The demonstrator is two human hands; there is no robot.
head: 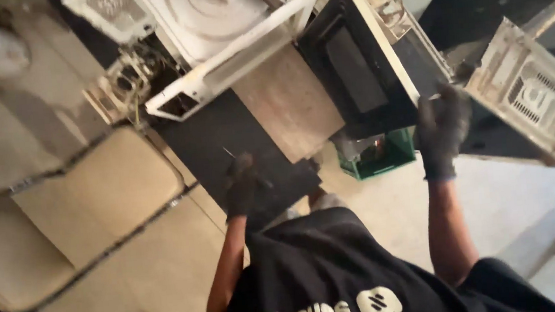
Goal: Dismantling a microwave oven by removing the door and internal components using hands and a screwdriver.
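Observation:
Both my hands wear dark gloves. My left hand [240,184] is closed around a thin metal tool [229,153], its tip pointing up over a black board [209,138]. My right hand [443,129] grips the lower right edge of a black microwave front panel [357,69] with a cream frame, which stands tilted. A stripped white microwave body [213,34] lies above my left hand, wires hanging out at its left side. Between my arms, a green crate [379,158] sits on the floor.
A brown wooden board [289,101] lies over the black board. Another white vented casing [532,95] leans at the right. A beige padded folding seat [100,191] with a dark metal frame fills the left. Pale floor lies to the lower right.

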